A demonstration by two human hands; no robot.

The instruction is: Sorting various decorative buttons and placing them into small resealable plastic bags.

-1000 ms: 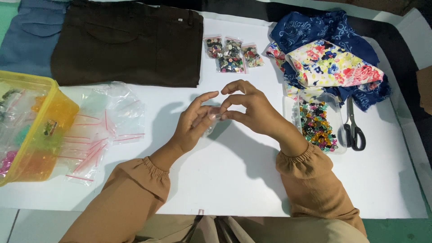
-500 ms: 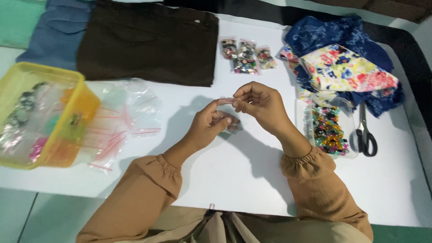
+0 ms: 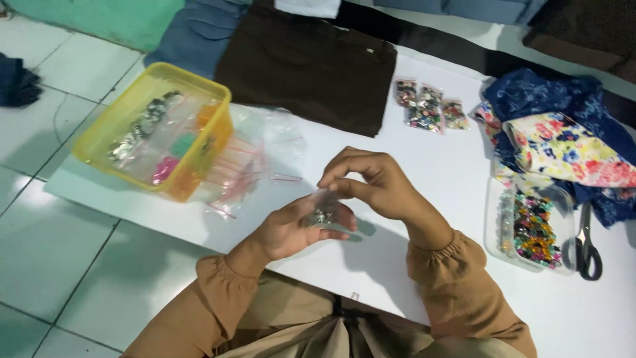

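My left hand [image 3: 286, 229] lies palm up over the white board [image 3: 430, 172] and cradles a small clear plastic bag of beads [image 3: 321, 213]. My right hand [image 3: 371, 182] pinches the top edge of that same bag with thumb and fingers. Both wrists wear tan sleeves. Loose clear zip bags with pink strips [image 3: 245, 166] lie just left of my hands.
A yellow plastic tub [image 3: 156, 129] of packets stands at the left. Dark brown cloth [image 3: 311, 63] lies at the back, three small bead bags [image 3: 427, 106] beside it. A clear tray of colourful beads [image 3: 530, 225], scissors [image 3: 586, 242] and floral fabrics [image 3: 563, 142] are at the right.
The view has swung right and down, showing floor tiles at left. My hands have stayed together on the small bag, the left palm turning more upward under it.
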